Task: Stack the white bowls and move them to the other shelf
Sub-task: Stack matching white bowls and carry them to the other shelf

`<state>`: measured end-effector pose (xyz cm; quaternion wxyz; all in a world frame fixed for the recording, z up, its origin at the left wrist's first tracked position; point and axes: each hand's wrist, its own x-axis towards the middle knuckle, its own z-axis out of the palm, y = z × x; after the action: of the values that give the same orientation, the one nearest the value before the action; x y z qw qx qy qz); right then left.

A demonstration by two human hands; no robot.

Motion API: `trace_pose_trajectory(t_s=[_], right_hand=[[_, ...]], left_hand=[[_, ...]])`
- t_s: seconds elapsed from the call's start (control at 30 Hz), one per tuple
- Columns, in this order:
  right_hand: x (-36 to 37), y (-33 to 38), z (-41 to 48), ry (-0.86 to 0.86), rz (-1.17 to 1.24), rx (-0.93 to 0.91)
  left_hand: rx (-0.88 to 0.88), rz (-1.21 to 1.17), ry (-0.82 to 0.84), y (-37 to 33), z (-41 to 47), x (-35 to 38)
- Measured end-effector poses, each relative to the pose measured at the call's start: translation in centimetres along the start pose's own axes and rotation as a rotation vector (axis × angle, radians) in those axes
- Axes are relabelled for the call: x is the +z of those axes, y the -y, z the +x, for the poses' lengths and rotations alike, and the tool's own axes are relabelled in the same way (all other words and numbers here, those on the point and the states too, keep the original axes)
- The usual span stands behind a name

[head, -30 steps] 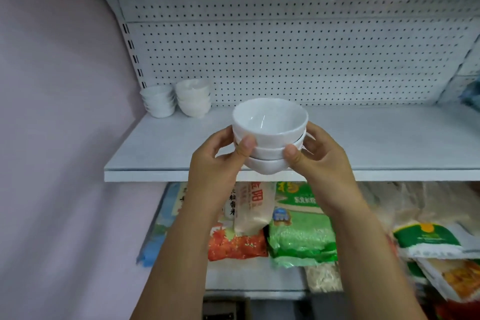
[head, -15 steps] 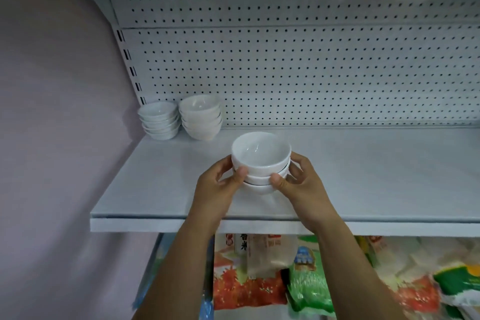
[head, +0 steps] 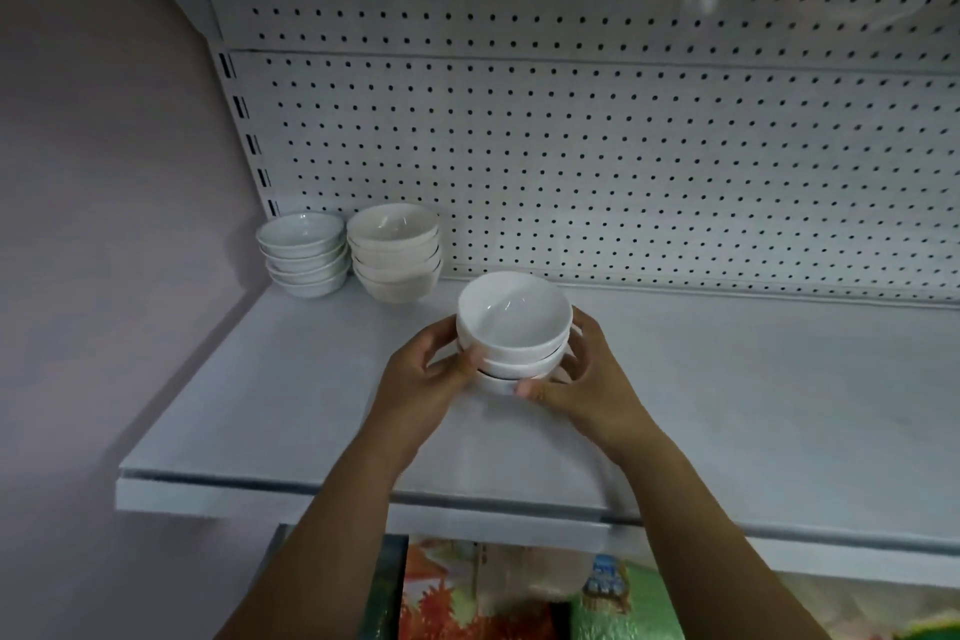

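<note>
A stack of three white bowls [head: 511, 327] is held over the middle of the white shelf [head: 260, 405]. My left hand [head: 423, 379] grips the stack's left side and my right hand [head: 582, 379] cups its right side and bottom. Whether the bottom bowl touches the shelf I cannot tell. At the back left of the same shelf stand two more bowl stacks: a lower one of small white bowls [head: 304, 252] and a taller one of cream-white bowls [head: 396, 252] to its right.
A white pegboard [head: 623, 161] backs the shelf. A pink wall [head: 104, 224] closes the left side. Under the shelf lie coloured food bags [head: 467, 598]. The shelf stretches bare to the right of my hands.
Both hands have carried the bowl stack up from in front of the shelf edge and deeper over the shelf, closer to the two stacks at the back left.
</note>
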<state>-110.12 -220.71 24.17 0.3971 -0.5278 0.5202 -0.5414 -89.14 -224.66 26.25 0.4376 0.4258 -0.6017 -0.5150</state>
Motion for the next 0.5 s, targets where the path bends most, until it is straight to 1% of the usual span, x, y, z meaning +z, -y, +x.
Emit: trace_pose_trajectory(t_s=[0.07,0.13,0.2,0.27,0.33,0.4,0.5], right_hand=[[0.1,-0.1,1.1,0.000,-0.099,-0.037],[0.5,-0.1,2.1,-0.041,-0.155,-0.061],[0.7,-0.5,2.9,-0.063,-0.155,-0.067],[0.7,-0.8,3.6,-0.070,-0.150,-0.062],[0.7,-0.9,4.4,-0.076,-0.148,-0.063],[0.8,-1.1,5.3,-0.090,-0.156,-0.066],[1.1,-1.1,6.9,-0.117,-0.201,-0.065]], left_hand=[[-0.012,0.013,0.005,0.4,0.9,0.0],[-0.034,0.020,0.030,0.5,1.7,-0.2],[-0.026,0.052,0.053,0.4,2.0,-0.6],[-0.002,0.154,0.020,0.7,2.3,-0.9],[0.002,0.348,-0.118,1.6,2.2,-0.9],[0.023,0.603,-0.258,3.0,1.7,-1.0],[0.049,0.934,-0.281,4.7,0.9,-0.8]])
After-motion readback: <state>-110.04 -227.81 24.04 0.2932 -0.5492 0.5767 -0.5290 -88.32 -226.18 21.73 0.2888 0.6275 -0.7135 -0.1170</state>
